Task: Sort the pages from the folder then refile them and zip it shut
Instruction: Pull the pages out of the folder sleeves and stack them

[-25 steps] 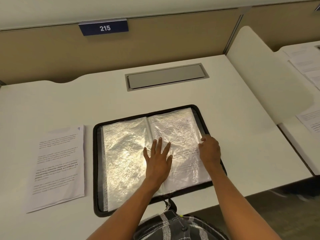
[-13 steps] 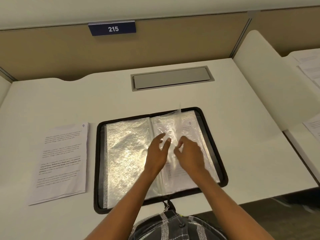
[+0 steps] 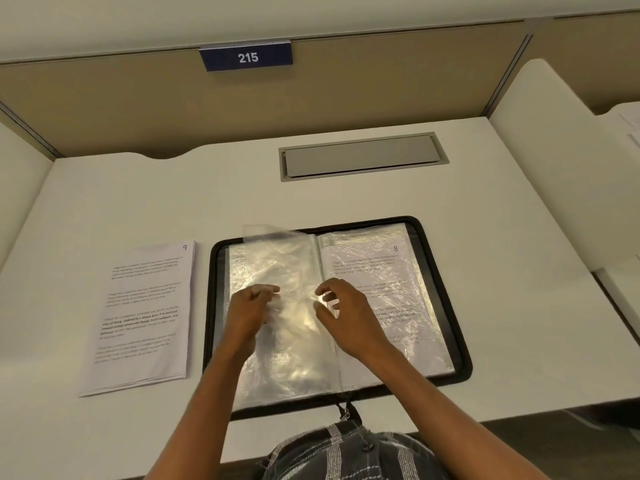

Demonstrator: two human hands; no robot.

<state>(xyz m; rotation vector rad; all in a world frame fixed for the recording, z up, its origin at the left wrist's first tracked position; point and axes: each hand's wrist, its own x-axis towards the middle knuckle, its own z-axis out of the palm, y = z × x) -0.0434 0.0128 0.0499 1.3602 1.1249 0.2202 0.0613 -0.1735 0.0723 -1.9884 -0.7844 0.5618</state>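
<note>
Lay clear sleeve [image 3: 272,239] flat gently with pinching left hand [image 3: 251,311]; reach half-curled, empty right hand [image 3: 346,315] for page 8 [image 3: 374,271].

Your left grip [image 3: 254,306] blurs behind the lifted sleeve [image 3: 273,237], so you can't tell whether it holds it. The sleeve's top corner is smeared. Print on the pile [image 3: 145,317] at left and on page 8 [image 3: 377,271] is too small to read. Papers [image 3: 632,129] at the right edge are cut off. Your shirt [image 3: 346,452] hides part of the zip pull [image 3: 344,412].
</note>
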